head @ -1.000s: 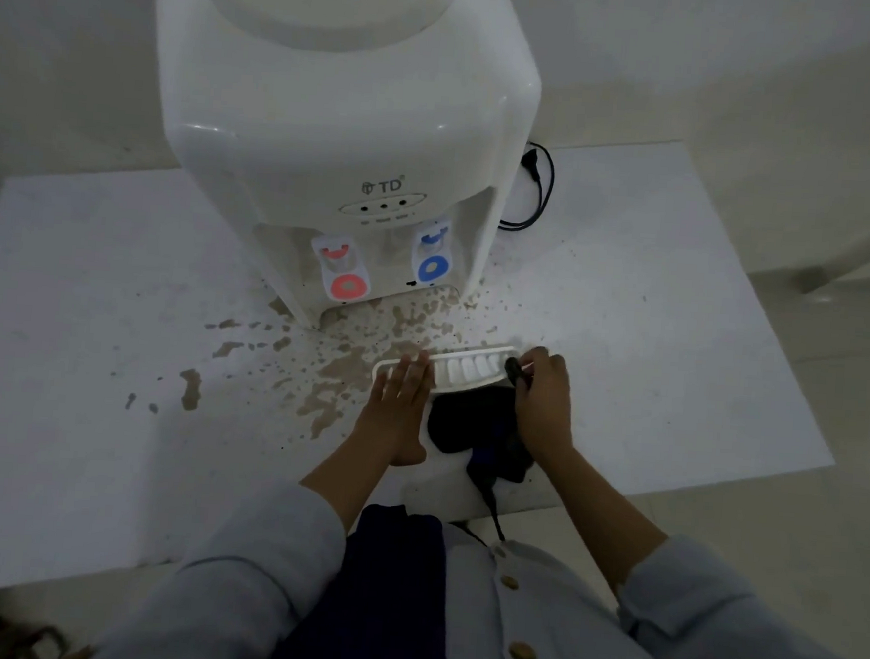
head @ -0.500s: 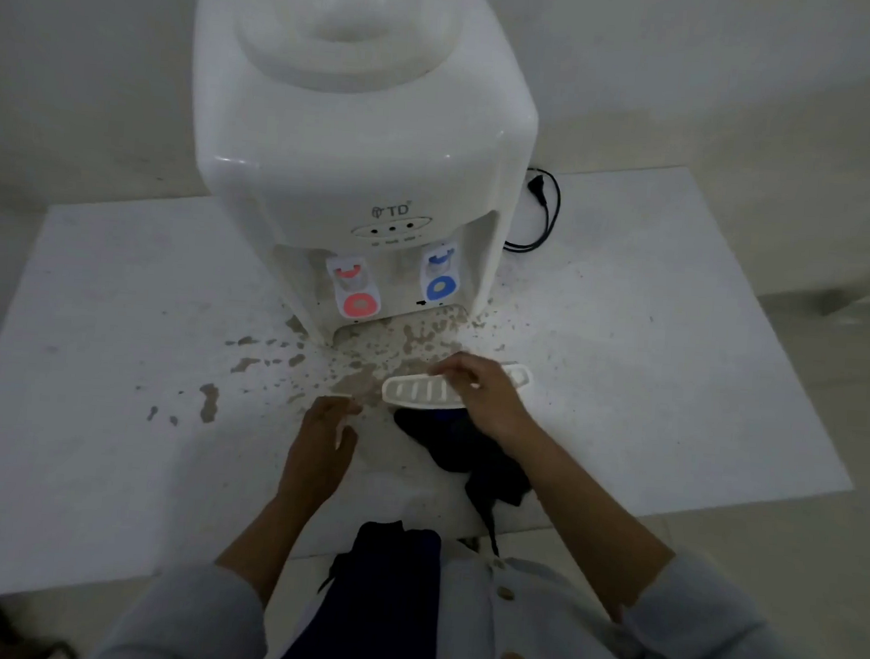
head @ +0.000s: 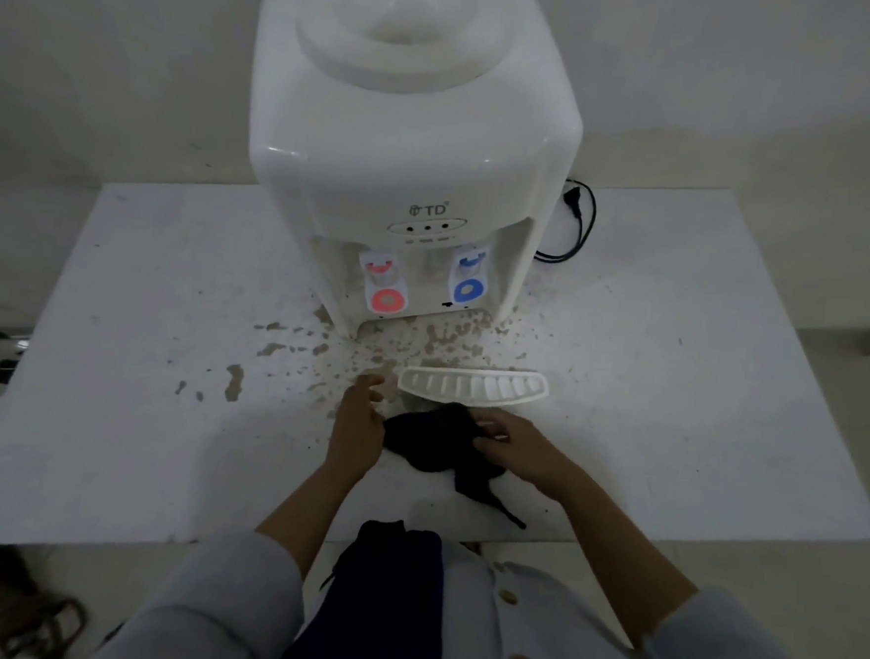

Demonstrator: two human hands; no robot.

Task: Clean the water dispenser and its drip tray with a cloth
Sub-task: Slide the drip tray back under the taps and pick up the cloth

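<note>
The stains (head: 233, 382) lie left of centre, brown splashes spreading across the table (head: 130, 308) toward the dispenser's foot. Just right of them, at lower centre, the left hand (head: 359, 427) rests at the cloth's left edge with its fingers fairly straight and pointed up the frame; whether the thumb pinches the fabric I cannot tell. The cloth (head: 435, 442), dark and bunched, lies between the two hands, a loose tail trailing toward the table's near edge. The right hand (head: 517, 451) grips its right side, fingers curled into the folds.

The step in hand looks like gathering the cloth before wiping. Best to fold it into a flat pad with the tail tucked in, so that one clean face meets the plastic and nothing drags through the splashes.

The tray (head: 472, 386) lies just above the cloth, slots up, clear of both hands. Steady it with one hand and work the pad along the slots.

The dispenser (head: 408, 173) fills the upper centre. Its front reads "TD" beside a small logo; the print under the three lamps is too small to read. The red tap (head: 387, 287) sits left, the blue tap (head: 470, 277) right. A black cord (head: 579, 226) loops at its right.
</note>
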